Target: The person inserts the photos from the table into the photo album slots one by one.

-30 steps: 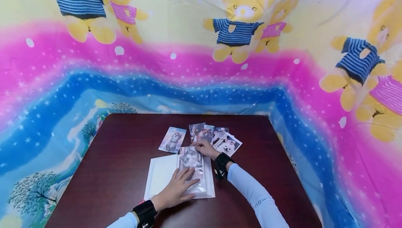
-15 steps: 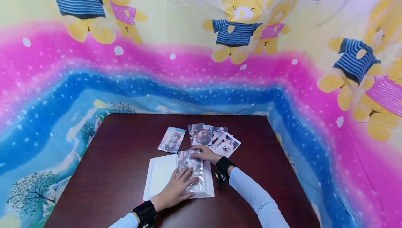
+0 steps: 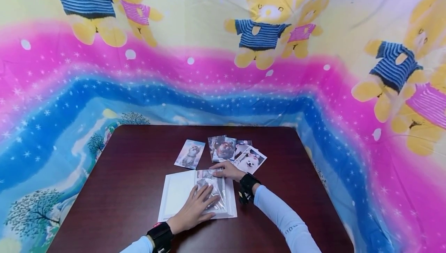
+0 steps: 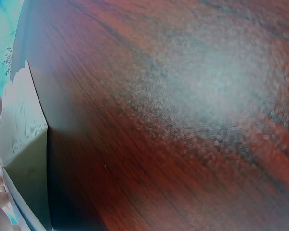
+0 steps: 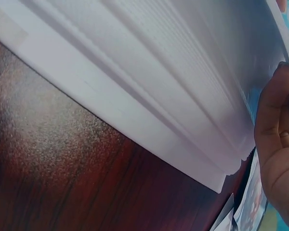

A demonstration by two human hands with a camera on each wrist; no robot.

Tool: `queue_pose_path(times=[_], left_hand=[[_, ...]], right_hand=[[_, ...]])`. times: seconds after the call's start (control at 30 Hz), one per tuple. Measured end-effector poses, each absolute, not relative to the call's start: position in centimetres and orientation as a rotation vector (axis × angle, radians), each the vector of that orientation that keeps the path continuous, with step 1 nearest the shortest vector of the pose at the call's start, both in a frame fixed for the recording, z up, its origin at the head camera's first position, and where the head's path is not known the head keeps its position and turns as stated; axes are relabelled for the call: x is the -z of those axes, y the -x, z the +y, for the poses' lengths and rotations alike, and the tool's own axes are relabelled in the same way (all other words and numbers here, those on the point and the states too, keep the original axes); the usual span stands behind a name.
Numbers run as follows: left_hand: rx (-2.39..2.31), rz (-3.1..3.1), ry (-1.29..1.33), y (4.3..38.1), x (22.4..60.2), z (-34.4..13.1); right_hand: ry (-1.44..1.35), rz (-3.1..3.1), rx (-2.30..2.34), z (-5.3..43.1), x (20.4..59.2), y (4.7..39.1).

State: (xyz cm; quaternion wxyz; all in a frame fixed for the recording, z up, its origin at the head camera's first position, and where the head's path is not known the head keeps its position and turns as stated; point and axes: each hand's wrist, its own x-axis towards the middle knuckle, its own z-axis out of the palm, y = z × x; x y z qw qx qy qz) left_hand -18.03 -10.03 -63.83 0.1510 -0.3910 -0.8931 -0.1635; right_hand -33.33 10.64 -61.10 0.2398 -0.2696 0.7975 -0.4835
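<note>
An open white photo album (image 3: pixel 179 195) lies on the table, its right page carrying a clear plastic sleeve (image 3: pixel 220 202). Inside that sleeve is a pale animal photo (image 3: pixel 205 175), partly covered by fingers. My left hand (image 3: pixel 195 210) lies spread over the sleeve and the middle of the album. At the top edge of the right page my right hand (image 3: pixel 228 170) pinches the photo's upper edge. In the right wrist view, the right hand (image 5: pixel 279 139) has its thumb against the sheet's edge, above the stacked page edges (image 5: pixel 149 62). The left wrist view catches only the album's corner (image 4: pixel 26 130).
A kitten photo (image 3: pixel 190 154) lies behind the album. To its right are a bear photo (image 3: pixel 225 149) on top of others and a white dog photo (image 3: pixel 250 161) overlapping another. The dark wooden table (image 3: pixel 132 167) is backed by a printed bear curtain (image 3: pixel 195 78).
My right hand has moved slightly toward me, and the photo has slid further down into the sleeve. My left hand has stayed on the page.
</note>
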Motion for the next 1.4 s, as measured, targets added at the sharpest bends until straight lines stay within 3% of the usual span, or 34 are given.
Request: queue_pose_path(times=[0.43,0.63,0.8,1.03,1.4], left_hand=[[0.654,-2.533,1.077,18.4,63.0,-10.0],[1.162,-2.610,0.725,19.3,59.9,-11.0],[1.451,-2.556,0.426,20.6,57.0,-13.1],[1.212,-2.576,0.360,21.9,57.2,-15.9],[0.681,-2.611,0.553,21.6,62.2,-18.2]], right_hand=[[0.781,2.168,1.452,10.6,60.5,32.4],[0.480,1.900,1.786,9.1,58.2,29.8],[0.740,1.924,1.729,6.4,57.4,27.2],[1.315,2.305,1.245,5.3,59.4,24.8],[1.237,2.697,1.055,10.2,61.5,25.5]])
